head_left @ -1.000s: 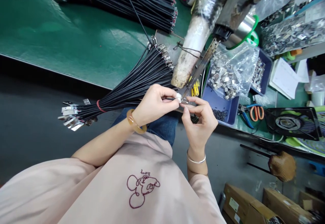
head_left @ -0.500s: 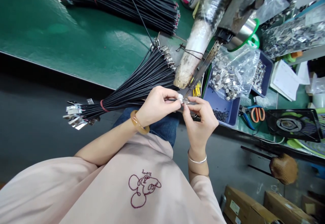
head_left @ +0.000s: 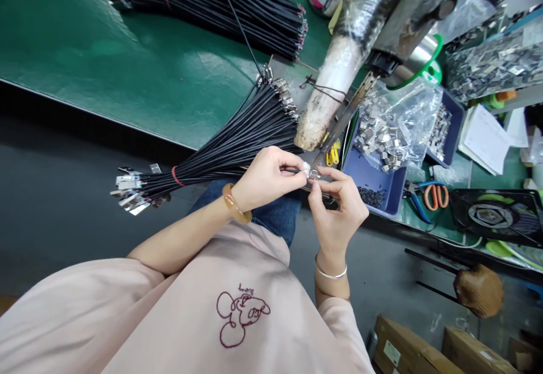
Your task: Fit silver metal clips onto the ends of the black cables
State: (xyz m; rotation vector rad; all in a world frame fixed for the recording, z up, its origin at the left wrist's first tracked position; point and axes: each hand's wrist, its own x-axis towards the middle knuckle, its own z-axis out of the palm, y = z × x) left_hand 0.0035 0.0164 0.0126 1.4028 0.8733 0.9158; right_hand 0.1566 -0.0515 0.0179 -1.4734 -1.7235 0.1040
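Left hand (head_left: pixel 269 180) has a black cable (head_left: pixel 292 169) pinched near its end, and the right hand (head_left: pixel 339 209) grips the metal connector (head_left: pixel 314 174) there, though it's too tiny to tell if they're joined. Bundle (head_left: pixel 237 139) pokes over the counter (head_left: pixel 139 80) edge beside the left; blue tray (head_left: pixel 394 194)'s just past the right.

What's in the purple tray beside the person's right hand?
Beside the right hand, the purple tray holds a clear plastic bag with small metal pieces at its far side and tiny black bits at its near side. What lies beneath the bag is covered.
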